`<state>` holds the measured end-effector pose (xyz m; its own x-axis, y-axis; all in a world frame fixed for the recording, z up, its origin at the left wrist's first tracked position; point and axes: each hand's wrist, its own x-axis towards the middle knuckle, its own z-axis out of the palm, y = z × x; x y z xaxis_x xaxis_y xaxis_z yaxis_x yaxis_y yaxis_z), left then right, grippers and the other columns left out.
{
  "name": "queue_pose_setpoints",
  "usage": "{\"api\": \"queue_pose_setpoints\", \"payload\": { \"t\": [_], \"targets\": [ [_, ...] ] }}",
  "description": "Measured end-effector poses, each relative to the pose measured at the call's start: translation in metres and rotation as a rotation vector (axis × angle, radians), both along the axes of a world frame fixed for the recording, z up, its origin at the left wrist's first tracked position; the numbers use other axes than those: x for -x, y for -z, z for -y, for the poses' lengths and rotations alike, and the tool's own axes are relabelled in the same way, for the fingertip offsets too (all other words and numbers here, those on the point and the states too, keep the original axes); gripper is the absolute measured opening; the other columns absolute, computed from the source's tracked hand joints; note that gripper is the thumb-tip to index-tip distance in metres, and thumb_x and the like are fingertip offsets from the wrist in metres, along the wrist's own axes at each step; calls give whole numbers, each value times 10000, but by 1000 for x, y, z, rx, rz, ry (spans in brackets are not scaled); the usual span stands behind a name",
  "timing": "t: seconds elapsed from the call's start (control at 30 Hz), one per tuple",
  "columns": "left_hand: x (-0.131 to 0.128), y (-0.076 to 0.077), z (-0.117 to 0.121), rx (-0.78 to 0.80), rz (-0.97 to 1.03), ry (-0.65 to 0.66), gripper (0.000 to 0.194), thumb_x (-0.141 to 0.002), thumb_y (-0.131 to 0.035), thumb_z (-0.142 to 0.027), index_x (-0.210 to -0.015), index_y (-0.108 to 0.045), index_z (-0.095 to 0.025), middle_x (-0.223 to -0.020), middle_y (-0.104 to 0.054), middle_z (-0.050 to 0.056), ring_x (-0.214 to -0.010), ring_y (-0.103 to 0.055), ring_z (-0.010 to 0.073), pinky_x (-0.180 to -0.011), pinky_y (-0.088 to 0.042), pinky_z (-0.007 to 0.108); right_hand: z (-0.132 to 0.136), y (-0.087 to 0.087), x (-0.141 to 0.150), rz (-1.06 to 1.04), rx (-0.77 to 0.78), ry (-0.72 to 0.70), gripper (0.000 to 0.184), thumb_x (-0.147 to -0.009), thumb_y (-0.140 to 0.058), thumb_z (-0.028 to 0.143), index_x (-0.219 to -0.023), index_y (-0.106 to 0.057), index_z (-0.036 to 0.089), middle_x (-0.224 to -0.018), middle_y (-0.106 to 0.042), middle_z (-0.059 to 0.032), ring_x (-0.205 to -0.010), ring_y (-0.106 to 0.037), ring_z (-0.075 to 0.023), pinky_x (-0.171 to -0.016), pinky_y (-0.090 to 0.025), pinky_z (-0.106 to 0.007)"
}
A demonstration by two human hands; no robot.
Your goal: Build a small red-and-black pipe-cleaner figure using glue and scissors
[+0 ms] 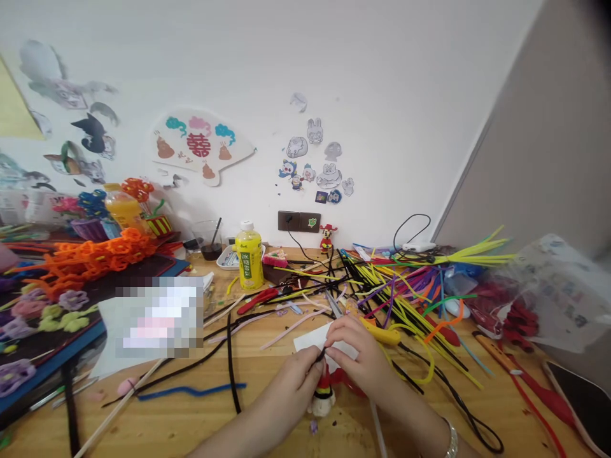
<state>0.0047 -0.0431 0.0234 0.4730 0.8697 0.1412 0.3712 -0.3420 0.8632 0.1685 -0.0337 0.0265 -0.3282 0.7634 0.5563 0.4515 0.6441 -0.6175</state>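
Observation:
My left hand (294,387) and my right hand (356,352) meet at the front of the wooden table (191,420). Between their fingertips runs a short black pipe cleaner (321,355). My left hand pinches it. My right hand presses on a white paper card (312,338) behind it. Below the hands hangs a small red and white fuzzy figure (323,397), partly hidden by my fingers. A silver bracelet (451,439) circles my right wrist. A yellow-handled tool (382,333) lies just beyond my right hand.
Heaps of multicoloured pipe cleaners (396,299) cover the table's middle and right. Red-handled pliers (258,300), a yellow-green bottle (249,256) and orange pipe-cleaner work (90,264) stand further back. A wall with sockets rises behind.

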Motion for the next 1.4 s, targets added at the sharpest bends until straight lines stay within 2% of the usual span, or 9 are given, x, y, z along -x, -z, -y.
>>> {"api": "queue_pose_setpoints", "payload": {
  "t": [0.4,0.63,0.7,0.8,0.87,0.97,1.07,1.2,1.4],
  "targets": [
    [0,-2,2,-10,-43,13,211,-826,-320,-221,-746,-513,-191,-752,-589,34,-713,-514,168,-693,-410,249,4,-7,0,76,-26,-33,88,-843,-502,264,-836,-577,219,-865,-564,-29,-869,-503,-182,-789,-397,-329],
    [0,-4,2,-22,-53,38,210,-805,-329,-178,-709,-514,-196,-733,-589,24,-698,-509,163,-680,-408,243,4,-7,0,119,-55,-50,104,-842,-480,218,-778,-562,213,-833,-547,-23,-834,-489,-176,-749,-398,-318],
    [1,-4,2,-15,-80,33,214,-801,-329,-181,-698,-516,-191,-718,-586,25,-690,-507,165,-673,-409,246,5,-7,0,113,-53,-44,82,-837,-480,218,-828,-562,215,-860,-552,-29,-859,-487,-181,-759,-399,-322],
    [1,-4,2,-5,-91,39,225,-801,-320,-185,-755,-541,-179,-767,-608,42,-725,-524,174,-698,-412,255,5,-8,-1,136,-67,-54,100,-839,-492,240,-899,-570,226,-891,-559,-31,-884,-487,-184,-794,-391,-335],
    [1,-4,2,2,-82,58,228,-796,-315,-172,-785,-543,-177,-804,-615,45,-761,-534,175,-728,-409,256,5,-8,-1,169,-83,-71,93,-845,-496,245,-855,-587,227,-871,-558,-24,-864,-489,-178,-799,-387,-338],
    [1,-3,1,12,-101,73,211,-790,-314,-164,-747,-520,-180,-769,-590,27,-751,-519,166,-722,-406,246,4,-6,-1,188,-106,-76,126,-863,-473,233,-794,-577,215,-839,-555,-23,-832,-483,-172,-765,-392,-331],
    [1,-4,-1,19,-123,69,196,-797,-314,-179,-700,-485,-188,-716,-545,3,-708,-483,153,-704,-398,243,2,-4,-2,186,-125,-55,113,-872,-457,238,-817,-552,211,-845,-556,-26,-836,-475,-177,-753,-392,-334],
    [1,-7,-1,31,-79,68,179,-798,-321,-188,-690,-463,-191,-715,-523,-3,-699,-455,148,-702,-390,243,0,-1,-6,210,-147,-38,80,-865,-473,240,-870,-548,213,-878,-559,-29,-872,-469,-184,-797,-377,-353],
    [2,-9,-1,67,-35,89,176,-782,-339,-185,-652,-457,-193,-692,-514,-12,-687,-453,148,-695,-386,242,0,-1,-7,267,-183,-42,95,-855,-475,197,-820,-563,208,-866,-539,-26,-843,-456,-175,-753,-379,-335]
  ]
}}
